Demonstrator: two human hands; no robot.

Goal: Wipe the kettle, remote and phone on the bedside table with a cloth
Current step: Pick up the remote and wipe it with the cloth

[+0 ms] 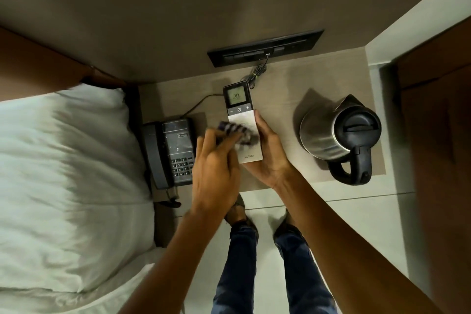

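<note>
Your right grip (265, 153) cradles the remote (242, 120) from beneath, above the desk (280, 99), display end away from you. Your left grip (216, 168) presses the blurred striped cloth (234, 132) against its face. The phone (170, 153) sits left of both grips, the kettle (336, 135) to their right.

Grey-white remote (242, 120) at frame centre, display reading 20; striped cloth (233, 132) across it; steel kettle (336, 135) right; dark phone (170, 153) left.

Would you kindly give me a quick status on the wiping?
Right hand holds remote. Left hand rubs cloth on it. Phone and kettle on table, untouched. Nothing in the way.
</note>
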